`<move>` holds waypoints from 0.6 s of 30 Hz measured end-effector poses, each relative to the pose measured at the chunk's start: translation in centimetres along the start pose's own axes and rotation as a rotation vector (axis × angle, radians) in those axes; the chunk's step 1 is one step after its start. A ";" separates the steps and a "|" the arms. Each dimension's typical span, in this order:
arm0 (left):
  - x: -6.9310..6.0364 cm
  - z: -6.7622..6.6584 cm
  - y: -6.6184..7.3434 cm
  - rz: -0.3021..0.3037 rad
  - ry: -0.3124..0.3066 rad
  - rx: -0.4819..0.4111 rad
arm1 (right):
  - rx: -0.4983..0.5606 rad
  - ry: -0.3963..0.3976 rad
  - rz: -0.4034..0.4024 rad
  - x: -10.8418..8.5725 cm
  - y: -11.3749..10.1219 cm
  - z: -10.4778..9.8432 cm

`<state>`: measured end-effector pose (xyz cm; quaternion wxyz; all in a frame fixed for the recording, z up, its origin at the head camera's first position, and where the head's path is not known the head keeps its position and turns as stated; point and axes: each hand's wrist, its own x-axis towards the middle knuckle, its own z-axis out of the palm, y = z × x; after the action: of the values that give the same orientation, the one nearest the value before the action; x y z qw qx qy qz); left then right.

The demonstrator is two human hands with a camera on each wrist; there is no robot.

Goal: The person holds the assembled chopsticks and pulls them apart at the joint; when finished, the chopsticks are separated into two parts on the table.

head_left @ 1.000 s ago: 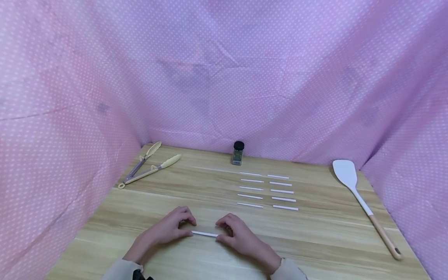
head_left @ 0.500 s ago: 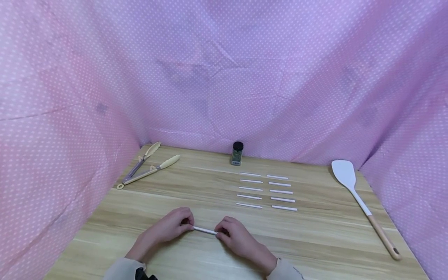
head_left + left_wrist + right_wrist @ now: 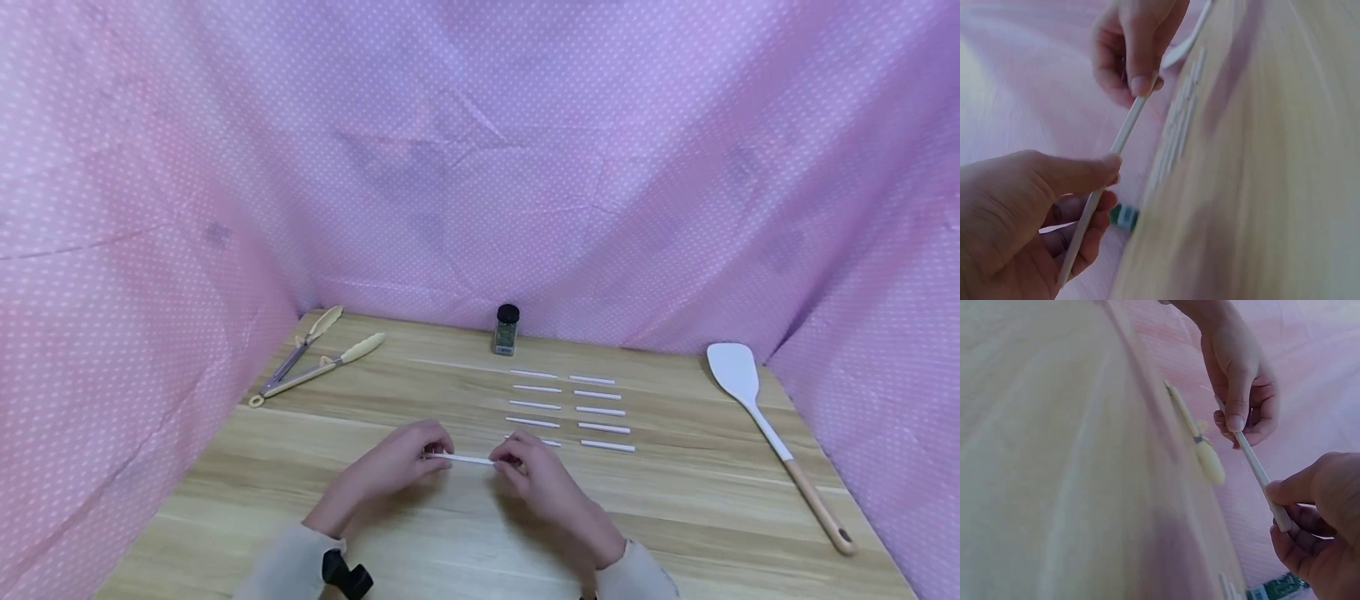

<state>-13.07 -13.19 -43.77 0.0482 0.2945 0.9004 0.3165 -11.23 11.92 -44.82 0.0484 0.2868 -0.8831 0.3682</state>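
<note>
A slim white stick (image 3: pixel 471 459) is held up off the table between both hands, nearly level in the head view. My left hand (image 3: pixel 408 454) pinches it between thumb and fingertips. In the left wrist view, the stick (image 3: pixel 1125 128) continues past that pinch under the palm. My right hand (image 3: pixel 543 479) pinches the other end; in the right wrist view the stick's thicker blunt tip (image 3: pixel 1282 520) shows between thumb and fingers. Beyond the hands lie two columns of white sticks, thinner ones (image 3: pixel 536 406) on the left and thicker ones (image 3: pixel 602 411) on the right.
Opened tongs (image 3: pixel 307 379) with cream tips lie at the back left of the wooden table (image 3: pixel 247 492). A black-capped spice jar (image 3: pixel 506 331) stands at the back. At the right lies a white spatula (image 3: pixel 735 375) with a wooden handle. Pink dotted cloth (image 3: pixel 480 208) surrounds the table.
Both hands have closed their fingers on the stick and lifted it off the table. They have moved forward and a little right, and now partly cover the nearest thin stick.
</note>
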 end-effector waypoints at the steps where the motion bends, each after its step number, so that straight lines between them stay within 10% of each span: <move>1: 0.4 0.0 0.4 0.010 0.001 0.016 | 0.008 0.013 0.001 0.0 0.0 -0.3; 18: 4.5 0.3 4.6 0.094 0.008 0.104 | -0.060 0.134 -0.087 0.2 0.5 -2.6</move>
<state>-14.42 -7.62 -40.79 0.0143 0.3372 0.9011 0.2722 -12.05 13.89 -43.17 0.1320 0.2980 -0.8752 0.3574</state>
